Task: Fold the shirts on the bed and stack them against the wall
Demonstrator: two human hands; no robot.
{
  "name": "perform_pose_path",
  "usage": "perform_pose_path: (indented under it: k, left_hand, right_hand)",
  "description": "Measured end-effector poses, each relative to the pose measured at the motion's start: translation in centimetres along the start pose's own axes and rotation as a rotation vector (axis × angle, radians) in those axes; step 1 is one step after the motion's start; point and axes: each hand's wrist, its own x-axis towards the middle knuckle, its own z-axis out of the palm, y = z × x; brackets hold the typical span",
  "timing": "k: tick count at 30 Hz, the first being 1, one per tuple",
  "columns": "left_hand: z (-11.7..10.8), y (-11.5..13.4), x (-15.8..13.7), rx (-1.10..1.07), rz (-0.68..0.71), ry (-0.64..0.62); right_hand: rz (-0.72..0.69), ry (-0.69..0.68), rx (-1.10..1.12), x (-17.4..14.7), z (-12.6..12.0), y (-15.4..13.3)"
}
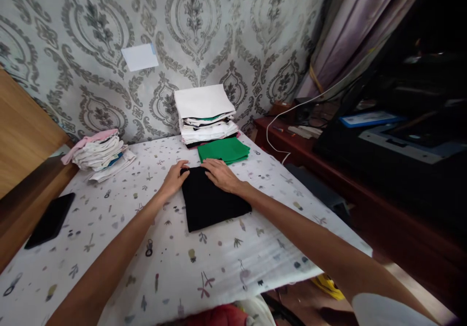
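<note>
Head view: black cloth (215, 203) lies folded on the sheet (120, 214), left hand (174, 179) with fingers parted at its far-left corner, right hand (223, 176) outstretched over its far edge, seemingly smoothing it. Next likely calls for light, even pressure; green cloth (228, 150) lies just beyond it.

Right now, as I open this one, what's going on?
A person has both hands on a folded black cloth lying on a patterned sheet. The right hand rests on its far edge; the left hand is at its far left corner. Just beyond lies a folded green cloth, in front of a tall stack. A smaller pile sits off to the left.
</note>
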Motion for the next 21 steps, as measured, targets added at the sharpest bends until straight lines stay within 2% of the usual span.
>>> perform_pose_path:
  k: [2,4,8,11,13,16,19,21]
  left_hand:
    - [-0.1,-1.4,1.0,-0.009,-0.025,-0.061]
    - [0.1,-2.3,1.2,0.068,-0.007,-0.063]
    - [0.5,-2.6,1.1,0.286,-0.017,0.025]
    - [0.6,-2.2,0.8,0.315,-0.043,0.072]
    - [0.6,-2.1,0.1,0.235,-0.057,0.114]
    - [0.4,-1.9,-2.3,-0.054,-0.152,0.192]
    - [0.0,-1.7,-4.9,-0.397,-0.293,0.162]
    - [-0.3,-1.4,-5.4,-0.486,-0.328,0.128]
  right_hand:
    - [-0.032,-0.018,-0.015,0.2,0.0,0.1]
    - [-0.047,-0.018,-0.025,0.3,0.1,0.2]
    - [-0.059,-0.048,-0.08,0.4,0.2,0.4]
    - [-0.076,-0.094,-0.148,0.5,-0.2,0.2]
    - [-0.082,-0.144,-0.192,0.9,-0.7,-0.2]
    - [-0.065,-0.259,-0.223,2.0,-1.4,-0.5]
    - [-0.026,-0.363,-0.199,3.9,-1.7,-0.4]
    - [-0.016,-0.37,-0.173,5.1,-1.7,-0.2]
